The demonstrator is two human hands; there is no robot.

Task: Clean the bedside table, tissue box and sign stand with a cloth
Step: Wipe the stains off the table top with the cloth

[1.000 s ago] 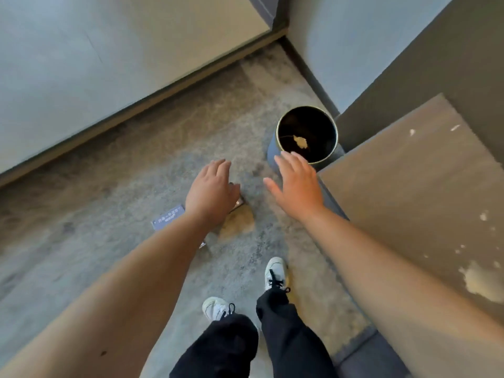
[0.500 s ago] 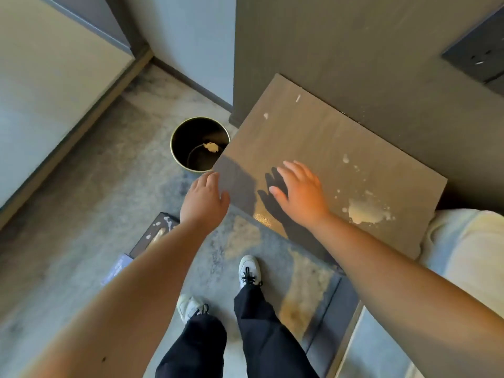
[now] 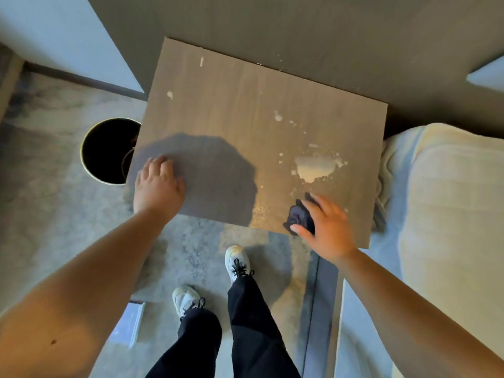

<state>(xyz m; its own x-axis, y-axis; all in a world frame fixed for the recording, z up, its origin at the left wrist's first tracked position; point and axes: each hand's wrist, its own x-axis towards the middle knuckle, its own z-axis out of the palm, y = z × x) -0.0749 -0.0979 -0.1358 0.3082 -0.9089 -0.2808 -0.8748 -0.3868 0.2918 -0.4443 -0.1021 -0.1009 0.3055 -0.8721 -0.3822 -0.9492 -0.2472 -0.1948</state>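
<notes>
Now the right hand (image 3: 326,227) closes on the dark cloth (image 3: 298,219); left hand (image 3: 157,185) spread flat on the bedside table (image 3: 245,105); next, wipe toward the spill (image 3: 315,167) at twelve o'clock

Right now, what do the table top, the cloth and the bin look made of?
Bedside table: wood-look board, likely laminate or veneer; faint straight grain, low sheen, pale spatters on it.
Cloth: dark soft fabric, bunched in folds under the right hand.
Bin: black inside, thin bright rim; metal perhaps, uncertain.
</notes>
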